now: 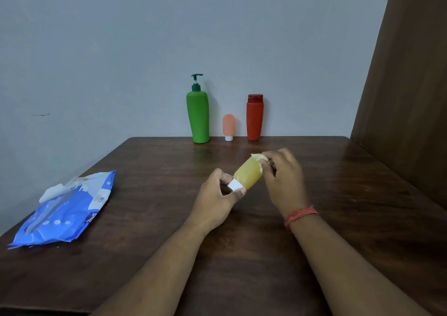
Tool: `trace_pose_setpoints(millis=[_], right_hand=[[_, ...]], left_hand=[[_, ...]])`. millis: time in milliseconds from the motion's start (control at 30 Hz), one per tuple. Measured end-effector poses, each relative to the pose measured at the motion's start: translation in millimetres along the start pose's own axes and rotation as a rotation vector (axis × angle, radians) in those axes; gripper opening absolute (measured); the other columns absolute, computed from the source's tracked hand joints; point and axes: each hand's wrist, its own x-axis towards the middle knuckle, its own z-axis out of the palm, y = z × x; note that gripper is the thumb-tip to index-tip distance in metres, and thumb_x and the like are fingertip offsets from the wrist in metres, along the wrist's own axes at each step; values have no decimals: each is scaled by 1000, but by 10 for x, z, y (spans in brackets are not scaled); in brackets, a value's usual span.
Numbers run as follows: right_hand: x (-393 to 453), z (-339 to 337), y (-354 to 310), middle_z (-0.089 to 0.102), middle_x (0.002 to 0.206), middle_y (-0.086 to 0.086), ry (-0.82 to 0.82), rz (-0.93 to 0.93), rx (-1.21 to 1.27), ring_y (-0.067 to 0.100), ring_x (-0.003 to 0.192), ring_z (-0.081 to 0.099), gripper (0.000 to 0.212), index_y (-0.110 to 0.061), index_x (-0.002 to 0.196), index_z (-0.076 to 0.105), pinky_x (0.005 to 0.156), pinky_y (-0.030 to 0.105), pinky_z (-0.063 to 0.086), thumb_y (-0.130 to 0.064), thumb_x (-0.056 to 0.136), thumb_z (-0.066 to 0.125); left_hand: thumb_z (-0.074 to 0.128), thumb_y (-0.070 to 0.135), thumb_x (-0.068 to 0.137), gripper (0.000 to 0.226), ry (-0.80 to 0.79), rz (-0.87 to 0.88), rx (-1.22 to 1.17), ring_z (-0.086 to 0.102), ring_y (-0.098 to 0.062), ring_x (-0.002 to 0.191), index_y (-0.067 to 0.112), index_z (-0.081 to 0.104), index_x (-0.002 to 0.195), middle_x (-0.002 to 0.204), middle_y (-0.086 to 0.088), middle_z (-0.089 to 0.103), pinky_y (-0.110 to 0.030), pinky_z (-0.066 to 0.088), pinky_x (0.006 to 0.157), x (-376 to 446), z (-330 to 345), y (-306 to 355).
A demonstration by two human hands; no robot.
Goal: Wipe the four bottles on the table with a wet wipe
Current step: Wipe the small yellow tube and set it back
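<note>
Yellow bottle (248,173), green pump bottle (197,117), red bottle (255,118).

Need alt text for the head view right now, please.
Left hand holds a yellow bottle by its cap while right hand rubs a wipe on it. Green, peach and red bottles stand by the wall.

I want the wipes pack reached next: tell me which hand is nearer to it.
Left. The left hand grips the yellow bottle's cap, right of the wipes pack; the right hand is farther right.
</note>
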Motion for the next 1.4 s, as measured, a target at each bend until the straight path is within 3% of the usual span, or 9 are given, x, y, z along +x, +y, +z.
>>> trace_pose_setpoints(millis=[167,433,533,633,733,1000,1133,1233,1400], right_hand=[[-120,49,-89,54,93,-2,-207,-218,65,4,80,49,9,-10,98,69,71,8,37,-11,90,67],[-24,-21,-11,52,97,-7,16,1,35,10,87,53,10,-11,102,68,75,22,45,-13,93,63],[-95,-9,-118,53,95,-4,-143,-182,97,6,83,50,14,-13,103,71,75,11,39,-9,92,63],[-159,28,-287,56,95,0,-333,-411,-63,13,81,56,14,-15,100,73,70,28,51,-11,88,67],[-150,47,-359,56,87,2,-318,-551,-216,16,71,57,15,-12,85,72,56,33,54,-2,75,76],[56,-70,40,48,92,0,-6,-85,-67,16,84,50,14,-6,101,71,75,37,49,-8,94,59],[-64,-34,-122,53,95,2,-165,-249,-10,12,84,51,19,-13,109,72,76,22,41,-9,93,61],[-116,42,-234,56,95,1,-279,-355,-83,14,82,55,16,-13,107,72,72,31,50,-14,94,62],[22,-47,-56,55,96,-1,81,-80,69,4,85,49,13,-11,101,72,78,30,49,-8,93,63]], left_hand=[[79,27,86,24,65,-19,-64,63,-13,95,22,56,92,100,8,67,-37,52,84,-14,-22,-6],[79,22,85,28,-13,9,-25,63,-13,100,22,52,91,107,12,66,-40,53,88,-14,-4,-10],[80,23,84,27,6,20,-33,64,-12,92,18,55,92,100,10,68,-36,52,81,-9,-8,-12],[77,14,83,24,18,27,-29,60,-9,78,16,54,89,86,8,66,-24,47,66,-23,-15,8],[77,11,84,25,30,28,-38,58,-7,76,15,53,87,82,10,64,-16,43,59,-35,-22,33],[80,17,84,29,-11,56,31,64,-12,94,27,53,88,104,11,68,-38,55,84,-27,25,-5],[80,24,84,25,41,-1,-40,65,-16,95,25,56,92,101,7,69,-39,54,83,-13,4,-20],[82,33,80,26,79,-54,-157,68,-23,94,30,57,89,97,0,71,-43,56,83,-10,-26,-31],[79,19,86,24,-37,-22,-154,65,-18,101,20,55,93,110,3,67,-38,54,88,-33,6,-21]])
